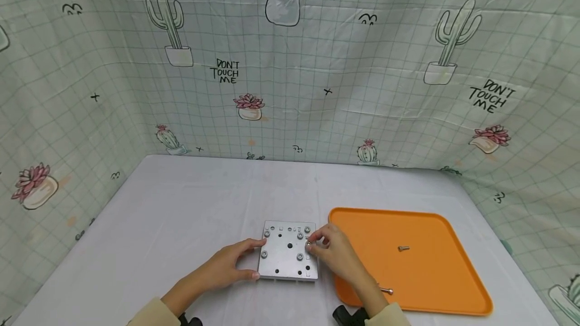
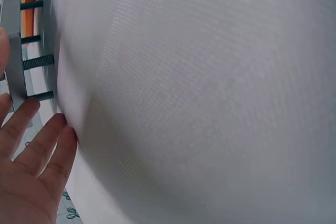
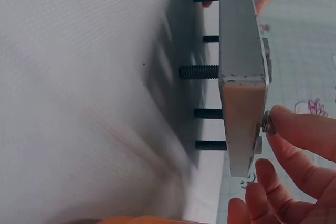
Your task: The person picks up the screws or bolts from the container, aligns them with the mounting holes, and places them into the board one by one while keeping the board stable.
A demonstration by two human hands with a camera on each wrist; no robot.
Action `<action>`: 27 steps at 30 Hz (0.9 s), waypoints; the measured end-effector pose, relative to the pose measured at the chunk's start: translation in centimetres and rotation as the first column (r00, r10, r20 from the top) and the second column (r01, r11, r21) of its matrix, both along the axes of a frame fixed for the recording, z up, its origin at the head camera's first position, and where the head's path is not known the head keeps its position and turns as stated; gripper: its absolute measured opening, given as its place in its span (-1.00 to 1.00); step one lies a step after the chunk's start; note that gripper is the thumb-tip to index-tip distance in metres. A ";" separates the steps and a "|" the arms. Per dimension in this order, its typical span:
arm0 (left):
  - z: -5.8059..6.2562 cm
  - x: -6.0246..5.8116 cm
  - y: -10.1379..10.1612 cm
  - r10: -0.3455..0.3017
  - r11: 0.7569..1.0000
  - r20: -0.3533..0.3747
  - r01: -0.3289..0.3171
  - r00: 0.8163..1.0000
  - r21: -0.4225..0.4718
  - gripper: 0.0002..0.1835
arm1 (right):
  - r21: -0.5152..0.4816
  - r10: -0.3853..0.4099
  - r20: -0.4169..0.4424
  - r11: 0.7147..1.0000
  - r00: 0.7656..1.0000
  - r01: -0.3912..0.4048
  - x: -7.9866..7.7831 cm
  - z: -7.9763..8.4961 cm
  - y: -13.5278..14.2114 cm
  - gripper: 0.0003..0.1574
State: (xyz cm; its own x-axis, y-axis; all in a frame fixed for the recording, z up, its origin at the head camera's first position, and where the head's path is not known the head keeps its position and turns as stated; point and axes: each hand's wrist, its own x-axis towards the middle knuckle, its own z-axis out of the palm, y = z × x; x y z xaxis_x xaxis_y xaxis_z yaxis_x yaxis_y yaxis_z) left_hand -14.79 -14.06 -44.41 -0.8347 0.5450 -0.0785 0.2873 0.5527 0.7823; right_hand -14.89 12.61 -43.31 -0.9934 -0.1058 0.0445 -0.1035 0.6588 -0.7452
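Observation:
A silver metal plate (image 1: 287, 264) with several holes stands on the white table, and socket-head screws (image 1: 300, 256) sit in some of its holes. In the right wrist view, dark threaded shafts (image 3: 199, 72) stick out of its underside. My right hand (image 1: 336, 258) pinches one screw (image 3: 268, 124) by its head between thumb and index finger, at the plate's right side. My left hand (image 1: 226, 267) rests at the plate's left edge, thumb by the near corner and index finger farther up. In the left wrist view its other fingers (image 2: 44, 148) extend low beside the plate, near the tabletop.
An orange tray (image 1: 446, 270) lies right of the plate, under my right forearm. On it are a short screw (image 1: 403, 248) and a longer one (image 1: 386, 291), partly hidden by the forearm. A cactus-print cloth (image 1: 299, 104) hangs behind the table and along both sides.

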 end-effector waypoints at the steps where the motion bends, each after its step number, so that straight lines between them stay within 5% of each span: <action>1: 0.0 0.0 0.0 0.000 1.000 0.003 0.000 1.000 0.001 -0.32 | 0.010 0.004 0.002 1.000 1.000 -0.004 0.0 -0.1 0.0 -0.90; 16: 0.6 0.2 0.1 -0.012 1.000 0.035 0.011 0.999 0.018 -0.30 | 0.061 0.013 -0.001 0.998 1.000 -0.013 0.2 0.3 0.4 -0.85; 27: 0.5 0.1 0.1 -0.005 1.000 0.041 0.004 0.999 0.023 -0.29 | 0.045 -0.027 -0.013 0.999 1.000 0.028 0.5 2.2 3.1 -0.83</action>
State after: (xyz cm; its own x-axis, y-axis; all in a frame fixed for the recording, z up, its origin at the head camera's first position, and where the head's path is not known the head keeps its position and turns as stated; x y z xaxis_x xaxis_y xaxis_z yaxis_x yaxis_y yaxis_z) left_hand -14.72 -13.92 -43.91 -0.8288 0.5504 -0.1005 0.2567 0.5336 0.8058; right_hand -14.41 15.72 -41.11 -0.9953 -0.0809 0.0526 -0.0941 0.6947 -0.7131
